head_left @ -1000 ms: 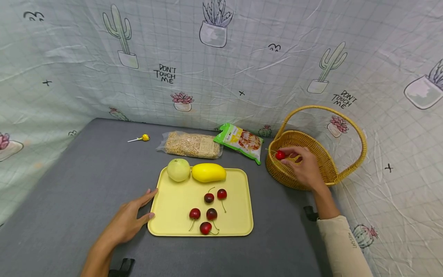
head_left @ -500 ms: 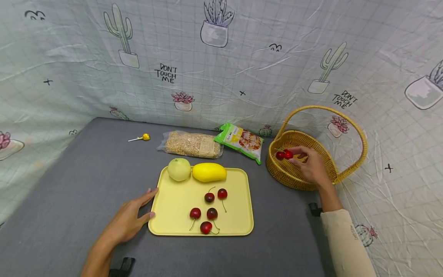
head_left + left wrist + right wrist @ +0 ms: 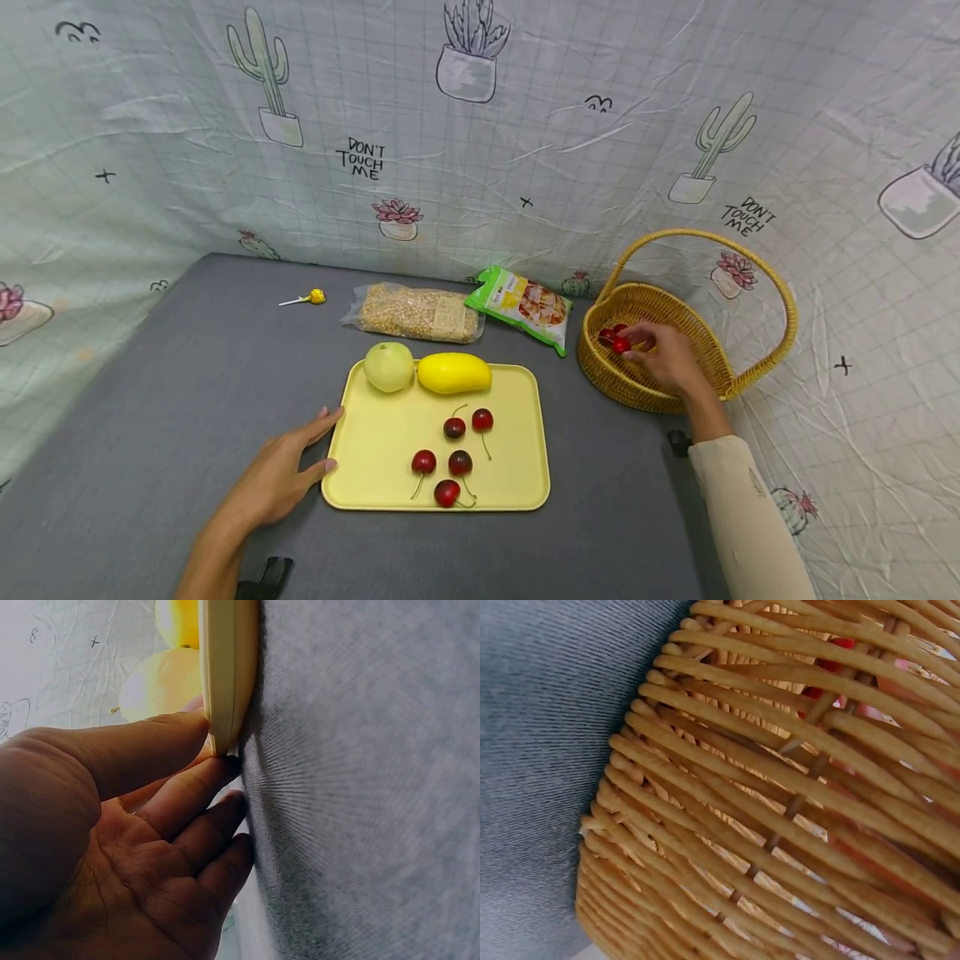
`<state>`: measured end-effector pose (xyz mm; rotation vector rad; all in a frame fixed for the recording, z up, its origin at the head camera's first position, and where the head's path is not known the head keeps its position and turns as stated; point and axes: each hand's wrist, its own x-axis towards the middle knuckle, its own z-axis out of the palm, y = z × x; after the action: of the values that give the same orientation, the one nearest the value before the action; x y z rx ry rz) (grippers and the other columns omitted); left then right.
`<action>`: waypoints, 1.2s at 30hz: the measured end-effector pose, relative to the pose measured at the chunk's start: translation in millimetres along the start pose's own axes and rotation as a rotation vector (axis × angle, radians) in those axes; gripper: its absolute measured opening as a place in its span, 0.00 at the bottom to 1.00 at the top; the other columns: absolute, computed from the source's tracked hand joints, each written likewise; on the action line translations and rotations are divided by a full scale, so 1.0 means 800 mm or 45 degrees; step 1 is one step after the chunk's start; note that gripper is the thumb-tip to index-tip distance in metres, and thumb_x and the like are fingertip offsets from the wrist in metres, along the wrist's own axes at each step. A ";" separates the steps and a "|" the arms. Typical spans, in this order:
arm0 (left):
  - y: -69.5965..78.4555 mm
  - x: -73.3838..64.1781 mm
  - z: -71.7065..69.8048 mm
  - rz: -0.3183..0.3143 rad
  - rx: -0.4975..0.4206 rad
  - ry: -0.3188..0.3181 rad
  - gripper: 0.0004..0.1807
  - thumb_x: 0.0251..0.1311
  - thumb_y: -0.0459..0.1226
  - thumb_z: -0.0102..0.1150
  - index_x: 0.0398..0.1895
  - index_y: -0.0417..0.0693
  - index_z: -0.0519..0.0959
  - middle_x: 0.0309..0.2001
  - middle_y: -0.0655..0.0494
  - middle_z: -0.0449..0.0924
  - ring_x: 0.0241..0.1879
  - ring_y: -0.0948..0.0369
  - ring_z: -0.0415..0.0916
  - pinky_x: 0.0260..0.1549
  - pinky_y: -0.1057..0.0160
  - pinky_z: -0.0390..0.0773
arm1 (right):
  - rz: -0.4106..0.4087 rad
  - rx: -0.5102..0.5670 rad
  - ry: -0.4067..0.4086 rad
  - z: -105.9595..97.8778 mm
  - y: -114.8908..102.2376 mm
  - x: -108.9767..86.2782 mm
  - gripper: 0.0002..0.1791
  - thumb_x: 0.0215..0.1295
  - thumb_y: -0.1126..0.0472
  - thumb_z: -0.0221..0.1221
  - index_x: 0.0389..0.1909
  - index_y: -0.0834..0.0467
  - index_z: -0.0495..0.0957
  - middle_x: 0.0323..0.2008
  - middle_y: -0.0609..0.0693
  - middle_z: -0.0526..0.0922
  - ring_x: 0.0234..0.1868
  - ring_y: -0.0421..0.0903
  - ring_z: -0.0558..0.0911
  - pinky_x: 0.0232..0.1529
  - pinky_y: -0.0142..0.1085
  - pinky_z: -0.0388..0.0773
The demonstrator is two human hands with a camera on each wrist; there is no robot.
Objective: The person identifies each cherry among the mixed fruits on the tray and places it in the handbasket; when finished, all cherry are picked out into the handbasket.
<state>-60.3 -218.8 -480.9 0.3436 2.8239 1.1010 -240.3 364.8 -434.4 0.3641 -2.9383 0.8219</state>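
My right hand (image 3: pixel 663 358) reaches into the wicker basket (image 3: pixel 600 372), pinching a red cherry (image 3: pixel 621 344) between thumb and fingertips. More cherries (image 3: pixel 606 336) lie right beside it in the basket. Through the weave in the right wrist view, some red of the cherries (image 3: pixel 843 643) shows; most of the hand is hidden there. My left hand (image 3: pixel 273 475) touches the left edge of the yellow tray (image 3: pixel 375 492), thumb and fingers spread along the rim. In the left wrist view the thumb meets the tray's rim (image 3: pixel 219 675) and the fingers extend beneath it at the table.
On the tray are a pale green round fruit (image 3: pixel 388 367), a yellow mango (image 3: pixel 453 373) and several cherries (image 3: pixel 447 493). Behind it lie a bag of grains (image 3: pixel 416 313), a green snack packet (image 3: pixel 525 307) and a lollipop (image 3: pixel 311 297). The basket's tall handle (image 3: pixel 783 308) arches up.
Inside the basket, my right hand has shifted and lowered its cherry beside the other cherries. My left hand stays at the tray's edge.
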 end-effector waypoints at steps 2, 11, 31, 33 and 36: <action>0.000 0.000 0.000 -0.006 0.000 -0.006 0.41 0.67 0.33 0.70 0.82 0.47 0.65 0.77 0.30 0.64 0.76 0.33 0.64 0.67 0.27 0.70 | 0.027 0.008 -0.032 0.002 0.001 0.003 0.16 0.70 0.66 0.70 0.57 0.60 0.86 0.51 0.62 0.90 0.48 0.60 0.87 0.47 0.49 0.84; 0.000 0.001 0.001 -0.016 0.011 -0.014 0.42 0.67 0.33 0.70 0.83 0.49 0.65 0.78 0.31 0.64 0.76 0.33 0.64 0.66 0.27 0.71 | 0.092 0.015 -0.094 0.011 0.000 0.011 0.16 0.68 0.67 0.71 0.55 0.61 0.86 0.49 0.64 0.90 0.46 0.58 0.85 0.46 0.45 0.81; 0.000 0.000 0.001 -0.002 0.009 0.014 0.41 0.67 0.33 0.70 0.82 0.47 0.66 0.77 0.31 0.65 0.76 0.33 0.65 0.67 0.27 0.70 | 0.046 -0.012 0.156 0.000 -0.015 0.004 0.14 0.70 0.69 0.68 0.55 0.62 0.87 0.55 0.65 0.88 0.53 0.65 0.83 0.54 0.61 0.80; 0.000 0.001 0.001 -0.004 0.012 0.013 0.41 0.67 0.33 0.70 0.82 0.47 0.66 0.77 0.31 0.65 0.76 0.33 0.65 0.67 0.27 0.70 | 0.013 -0.019 0.226 -0.001 -0.021 0.001 0.14 0.69 0.69 0.69 0.55 0.61 0.87 0.54 0.65 0.89 0.52 0.65 0.83 0.53 0.61 0.79; 0.000 0.001 0.001 -0.002 0.014 0.014 0.41 0.67 0.33 0.70 0.82 0.47 0.66 0.77 0.31 0.65 0.76 0.33 0.65 0.66 0.27 0.71 | -0.047 -0.039 0.336 -0.002 -0.034 -0.004 0.14 0.68 0.68 0.70 0.54 0.60 0.88 0.51 0.63 0.90 0.49 0.63 0.82 0.50 0.55 0.76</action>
<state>-60.7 -218.2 -481.5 0.3369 2.8399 1.0909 -231.0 343.5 -420.0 0.2824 -2.6883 0.7548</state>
